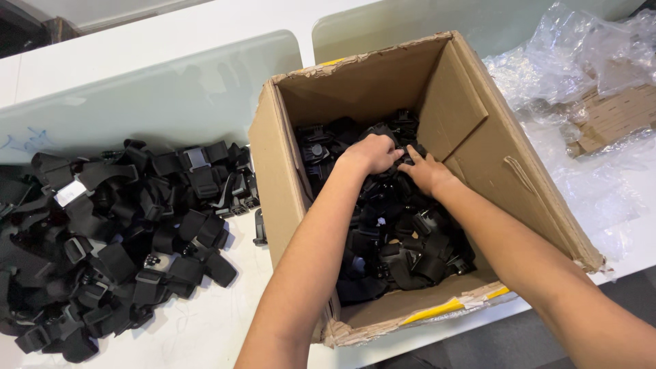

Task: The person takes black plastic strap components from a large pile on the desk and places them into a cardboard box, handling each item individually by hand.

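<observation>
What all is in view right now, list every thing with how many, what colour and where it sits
box: one, brown cardboard, open, centre of the table
straps in box: many, too tangled to count, black with buckles, filling the box bottom
strap pile: many, black, a few with grey or white parts, loose on the table left of the box
plastic wrap: a crumpled heap, clear, right of the box
cardboard pieces: a few, brown, under the wrap at far right
table: one, white, under everything
panels: two, pale frosted, upright behind the pile and box
left hand: one, inside the box, fingers curled on the straps
right hand: one, inside the box, resting on the straps beside the left
</observation>
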